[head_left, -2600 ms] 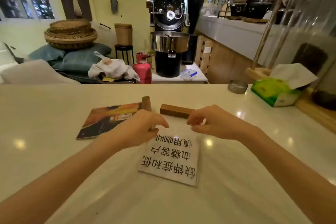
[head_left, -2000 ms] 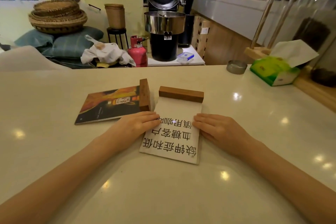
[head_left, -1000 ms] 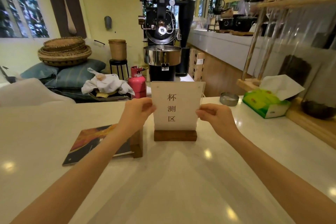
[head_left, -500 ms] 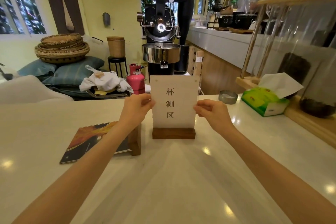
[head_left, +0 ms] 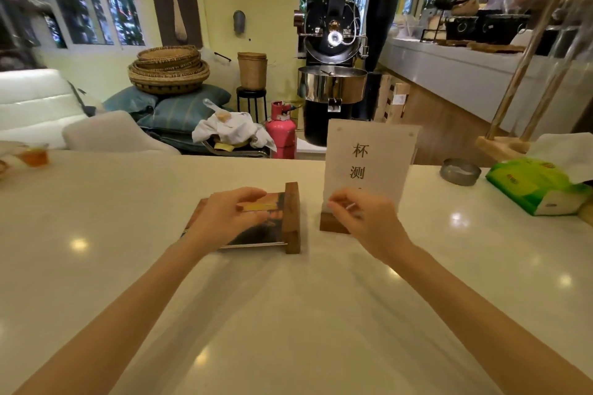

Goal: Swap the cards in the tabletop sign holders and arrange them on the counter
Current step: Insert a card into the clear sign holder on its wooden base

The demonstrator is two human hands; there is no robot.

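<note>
A white sign card (head_left: 369, 157) with dark characters stands upright in its wooden base (head_left: 330, 224) on the pale counter (head_left: 288, 314). Left of it, a second holder lies flat: a dark, orange-tinted picture card (head_left: 263, 231) with its wooden base (head_left: 292, 218) turned on its side. My left hand (head_left: 224, 218) rests on top of the lying picture card, fingers loosely spread. My right hand (head_left: 365, 221) hovers in front of the upright sign's lower edge, fingers curled and holding nothing, and hides part of the card and base.
A green tissue box (head_left: 532, 186) and a round metal dish (head_left: 460, 171) sit at the right of the counter, beside a wooden rack foot (head_left: 500, 144). A small glass of amber drink (head_left: 33, 155) stands at the far left edge.
Both hands raised the white sign from flat to upright, then let go of it. My left hand has moved down onto the lying picture card; my right hand has dropped to the sign's base.
</note>
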